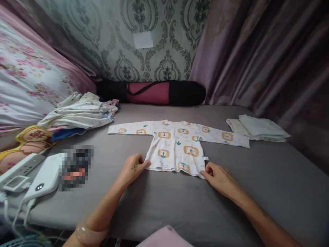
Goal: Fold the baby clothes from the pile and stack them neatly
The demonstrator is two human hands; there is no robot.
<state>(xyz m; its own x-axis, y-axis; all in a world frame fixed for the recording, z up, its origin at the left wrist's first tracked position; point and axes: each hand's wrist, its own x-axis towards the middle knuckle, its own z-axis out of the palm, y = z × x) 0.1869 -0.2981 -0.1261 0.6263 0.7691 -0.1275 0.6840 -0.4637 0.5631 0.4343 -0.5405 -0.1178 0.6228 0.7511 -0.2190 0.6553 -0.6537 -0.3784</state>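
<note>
A small white long-sleeved shirt (176, 147) with orange lion prints lies spread flat on the grey sheet (164, 202), its sleeves stretched out to both sides and its hem toward me. My left hand (133, 168) pinches the hem's left corner between thumb and fingers. At the opposite corner, beside a small white tag, my right hand (217, 175) pinches the hem the same way. The fabric between the two hands lies slightly wavy along its lower edge.
Crumpled clothes (82, 111) are heaped at the left, near a yellow cushion (34, 137), a power strip (24, 166) and a white power bank (47, 176) with cables. Folded clothes (262, 127) lie at the right. A black and red bag (151, 92) rests along the wall.
</note>
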